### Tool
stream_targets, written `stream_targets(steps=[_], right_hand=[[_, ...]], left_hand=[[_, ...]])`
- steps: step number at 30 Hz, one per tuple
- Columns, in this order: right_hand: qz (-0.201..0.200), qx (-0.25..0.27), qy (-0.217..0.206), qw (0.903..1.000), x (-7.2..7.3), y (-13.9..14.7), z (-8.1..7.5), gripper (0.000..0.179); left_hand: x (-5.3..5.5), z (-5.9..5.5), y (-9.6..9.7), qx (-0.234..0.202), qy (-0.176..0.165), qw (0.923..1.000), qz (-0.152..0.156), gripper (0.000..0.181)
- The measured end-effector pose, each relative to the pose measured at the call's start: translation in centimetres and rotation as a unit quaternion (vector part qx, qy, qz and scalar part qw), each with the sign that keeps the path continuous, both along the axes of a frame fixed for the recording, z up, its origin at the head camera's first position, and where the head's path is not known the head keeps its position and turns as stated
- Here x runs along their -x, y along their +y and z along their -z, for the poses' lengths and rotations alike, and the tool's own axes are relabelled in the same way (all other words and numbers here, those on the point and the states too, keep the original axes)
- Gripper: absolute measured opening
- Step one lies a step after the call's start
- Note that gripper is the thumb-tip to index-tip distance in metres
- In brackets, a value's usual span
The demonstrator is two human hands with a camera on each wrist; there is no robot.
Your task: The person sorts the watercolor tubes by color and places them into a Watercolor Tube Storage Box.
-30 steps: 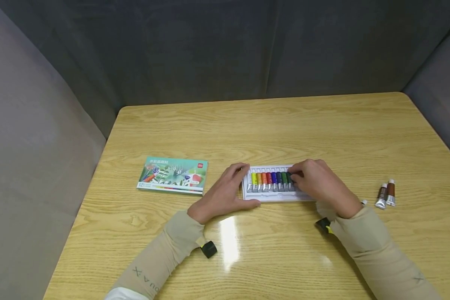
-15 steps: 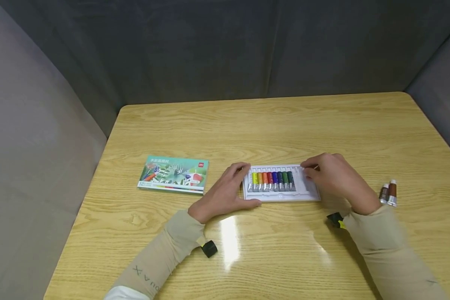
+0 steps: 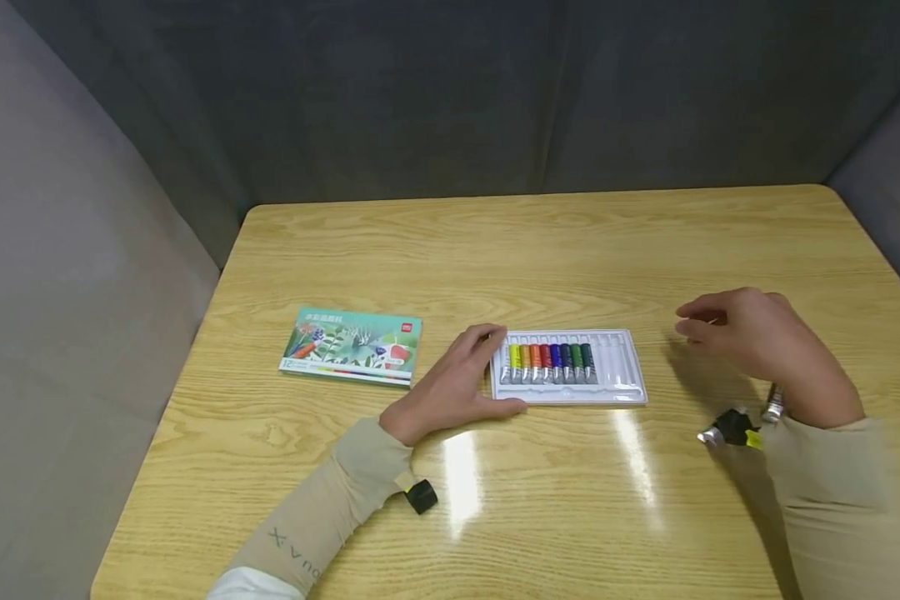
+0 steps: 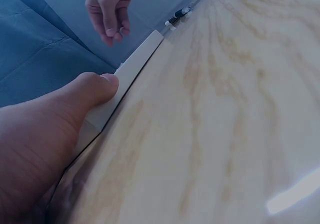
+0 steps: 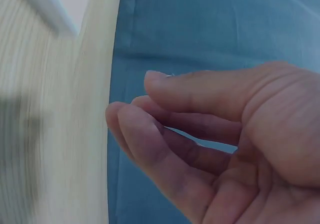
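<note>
Head view: a shallow white tray [image 3: 615, 395] lies flat near the middle of a wood-grain bench [image 3: 457, 267], its long side running across in front of a person. A row of paint tubes [image 3: 546, 365] fills it from the left, in colours from pale and yellow through red and blue to dark green, while the slots at its right end are bare.

The left hand [image 3: 456, 390] spans the tray's left end, seemingly to keep it from sliding and leave the tube row uncovered. Its grip is a wide bracket — fingers at the far corner, thumb along the near edge — and the left wrist view shows the thumb against the tray's side.

The right hand [image 3: 772, 346] hangs in the air beyond the tray's right end, touching neither tray nor bench. Its grip is loosely curled with nothing in it; the right wrist view shows thumb and fingertips close together.

A loose tube [image 3: 774, 406], partly hidden by the right wrist, lies on the bench, probably put there for easy reach. A green illustrated box [image 3: 352, 348] lies face up to the left, apparently set aside to leave working room.
</note>
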State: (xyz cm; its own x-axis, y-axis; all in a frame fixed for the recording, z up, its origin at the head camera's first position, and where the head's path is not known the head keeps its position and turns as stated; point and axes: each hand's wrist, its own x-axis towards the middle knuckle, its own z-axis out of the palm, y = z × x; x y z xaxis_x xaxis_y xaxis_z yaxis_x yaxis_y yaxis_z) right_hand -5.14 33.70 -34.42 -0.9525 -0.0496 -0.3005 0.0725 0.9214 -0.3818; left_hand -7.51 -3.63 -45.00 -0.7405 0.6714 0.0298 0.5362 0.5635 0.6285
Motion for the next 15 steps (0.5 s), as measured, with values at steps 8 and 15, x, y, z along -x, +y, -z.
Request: stream_targets(steps=[8,15], right_hand=[[0.005,-0.051,-0.017,0.9986,-1.4,4.7,0.4,0.044],[0.015,-0.072,-0.012,0.9972,-2.2,7.0,0.9,0.040]], left_hand=[[0.0,-0.3,-0.1,0.004,-0.005,1.0000,0.000,0.108],[0.0,-0.1,-0.3,0.004,-0.006,1.0000,-0.002,0.108]])
